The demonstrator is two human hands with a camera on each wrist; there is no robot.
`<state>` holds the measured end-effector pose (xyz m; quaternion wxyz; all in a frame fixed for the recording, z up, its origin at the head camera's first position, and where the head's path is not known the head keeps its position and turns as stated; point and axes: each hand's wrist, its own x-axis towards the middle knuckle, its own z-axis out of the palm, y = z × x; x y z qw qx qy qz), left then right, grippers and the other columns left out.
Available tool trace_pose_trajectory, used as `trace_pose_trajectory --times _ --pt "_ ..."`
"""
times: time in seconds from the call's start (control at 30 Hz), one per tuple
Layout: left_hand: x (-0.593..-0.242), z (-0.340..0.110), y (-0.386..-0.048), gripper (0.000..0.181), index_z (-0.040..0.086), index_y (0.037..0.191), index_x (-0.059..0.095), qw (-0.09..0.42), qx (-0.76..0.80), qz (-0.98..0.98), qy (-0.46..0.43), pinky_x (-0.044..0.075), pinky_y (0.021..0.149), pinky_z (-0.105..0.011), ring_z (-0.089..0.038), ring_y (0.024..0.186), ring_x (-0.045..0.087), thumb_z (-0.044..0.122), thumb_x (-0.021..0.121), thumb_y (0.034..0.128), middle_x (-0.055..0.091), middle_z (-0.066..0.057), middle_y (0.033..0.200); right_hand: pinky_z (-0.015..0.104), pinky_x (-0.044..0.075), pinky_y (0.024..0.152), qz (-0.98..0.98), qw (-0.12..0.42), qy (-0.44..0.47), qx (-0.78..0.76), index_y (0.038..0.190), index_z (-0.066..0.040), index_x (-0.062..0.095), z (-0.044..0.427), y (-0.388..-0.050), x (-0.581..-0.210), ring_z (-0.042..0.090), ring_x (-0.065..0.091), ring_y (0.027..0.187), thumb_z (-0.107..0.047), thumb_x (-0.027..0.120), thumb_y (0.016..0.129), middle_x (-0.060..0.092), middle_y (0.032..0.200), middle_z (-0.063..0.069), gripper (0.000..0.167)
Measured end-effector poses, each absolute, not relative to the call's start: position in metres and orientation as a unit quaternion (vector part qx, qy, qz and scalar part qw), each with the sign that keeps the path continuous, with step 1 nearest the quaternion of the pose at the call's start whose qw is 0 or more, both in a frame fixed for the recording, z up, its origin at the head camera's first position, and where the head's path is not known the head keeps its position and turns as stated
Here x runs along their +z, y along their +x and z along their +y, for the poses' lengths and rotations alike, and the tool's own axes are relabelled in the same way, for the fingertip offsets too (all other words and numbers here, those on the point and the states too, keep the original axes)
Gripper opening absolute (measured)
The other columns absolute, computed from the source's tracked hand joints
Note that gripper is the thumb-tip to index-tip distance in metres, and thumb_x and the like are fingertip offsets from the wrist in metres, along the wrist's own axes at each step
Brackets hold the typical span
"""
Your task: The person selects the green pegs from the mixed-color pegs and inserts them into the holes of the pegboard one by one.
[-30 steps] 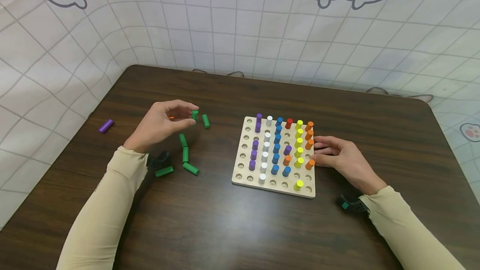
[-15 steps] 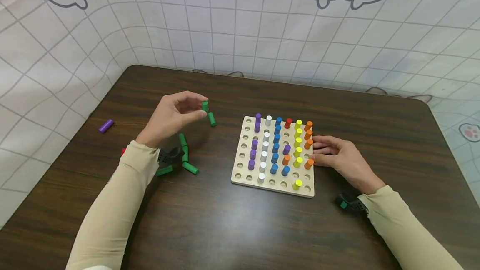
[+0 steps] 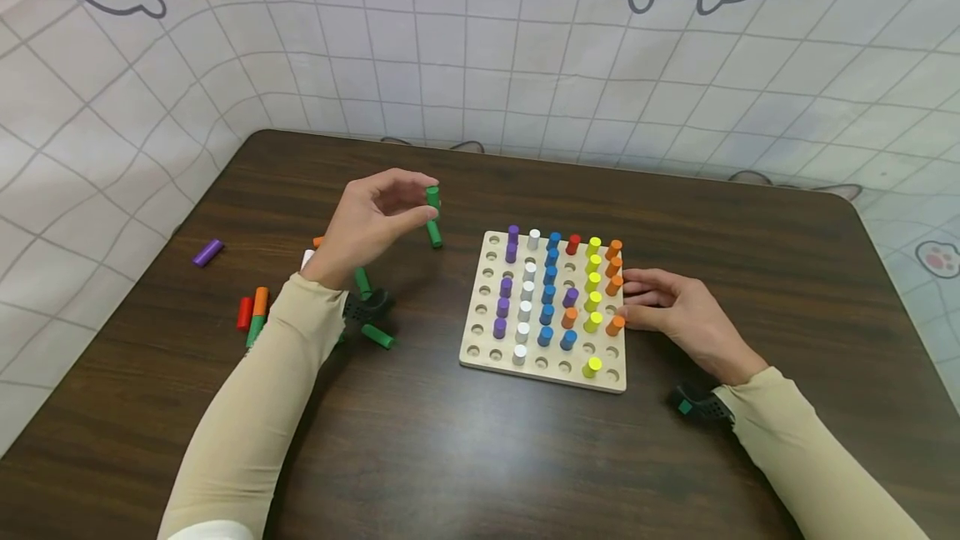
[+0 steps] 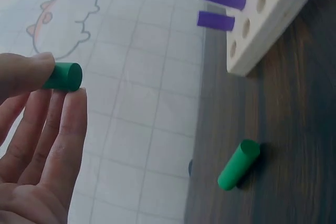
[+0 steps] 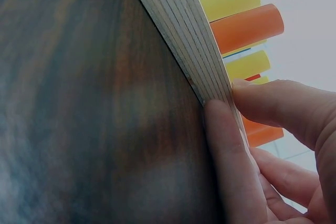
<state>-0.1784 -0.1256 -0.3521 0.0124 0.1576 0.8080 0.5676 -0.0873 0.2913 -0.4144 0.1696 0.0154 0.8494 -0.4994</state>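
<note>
My left hand (image 3: pixel 375 219) pinches a green peg (image 3: pixel 432 192) between thumb and fingertips, held above the table left of the board; the same green peg (image 4: pixel 66 76) shows in the left wrist view. Another green peg (image 4: pixel 239 165) lies on the wood below it. A square wooden pegboard (image 3: pixel 525 367) carries standing pegs in purple, white, blue, red, yellow and orange, with open holes between some. At its right side, my right hand (image 3: pixel 686 315) grips the rim, thumb on the upper edge (image 5: pixel 249 90) and a finger (image 5: pixel 226 145) along the side.
Loose pegs lie on the dark table at left: a purple peg (image 3: pixel 208 252), a red peg (image 3: pixel 245 313), an orange peg (image 3: pixel 260 300) and several green pegs (image 3: pixel 377 336). My left forearm (image 3: pixel 262 407) covers part of them. A patterned white cloth (image 3: pixel 480 48) hangs behind the table.
My left hand has moved right and slightly away from me, towards the board, with the green peg pinched in it. Pegs behind the left forearm have come into view. My right hand stays at the board.
</note>
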Motion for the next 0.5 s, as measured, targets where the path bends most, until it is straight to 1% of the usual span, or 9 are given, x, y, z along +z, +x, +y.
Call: trace_pose_trajectory --times 0.17,0.43,0.5 --pt "-0.352 -0.114 -0.181 0.033 0.018 0.123 0.073 0.009 0.574 0.801 0.168 0.059 0.089 -0.026 -0.012 0.103 0.072 0.020 0.080 0.0912 0.074 0.003 0.113 0.013 0.058 0.086 0.847 0.169 0.016 -0.503 0.154 -0.008 0.046 0.291 -0.088 -0.415 -0.006 0.066 0.102 -0.035 0.080 0.091 0.059 0.143 0.015 0.077" --pt "-0.354 -0.099 -0.186 0.033 0.017 0.124 0.072 0.016 0.577 0.796 0.183 0.058 0.094 -0.028 -0.013 0.104 0.072 0.017 0.079 0.0918 0.074 -0.001 0.114 0.013 0.058 0.086 0.848 0.167 0.016 -0.503 0.154 -0.008 0.045 0.291 -0.087 -0.414 -0.007 0.066 0.101 -0.034 0.080 0.092 0.060 0.142 0.016 0.076" --pt "-0.356 -0.096 -0.187 0.032 0.015 0.123 0.072 0.020 0.580 0.794 0.183 0.057 0.094 -0.029 -0.013 0.104 0.072 0.016 0.079 0.0918 0.074 -0.001 0.113 0.013 0.057 0.086 0.848 0.167 0.015 -0.502 0.154 -0.008 0.045 0.291 -0.087 -0.414 -0.007 0.066 0.101 -0.034 0.080 0.092 0.060 0.142 0.016 0.076"
